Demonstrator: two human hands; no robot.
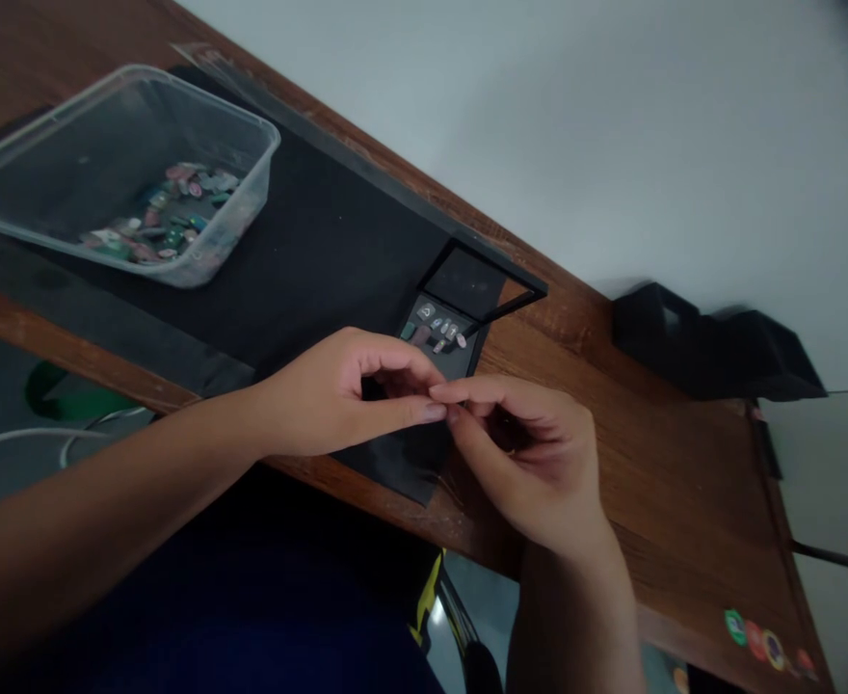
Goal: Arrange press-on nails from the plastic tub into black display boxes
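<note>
Black tray [444, 335] on far side of left hand [337, 397] and right hand [540, 467]; fingers pinched tip-to-tip, hold unclear; brace wrists on counter [655, 453]

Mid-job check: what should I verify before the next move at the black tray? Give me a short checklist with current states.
1. Both hands in view: left hand and right hand meet fingertip to fingertip over the black mat: ok.
2. Something pinched between the fingertips: hidden by the fingers: cannot tell.
3. Black tray within reach: it lies just behind the hands: ok.
4. Row of small pieces seated in the tray: the near part is covered by the left hand: cannot tell.
5. Clear container upright on the mat, with coloured pieces inside: ok.
</note>
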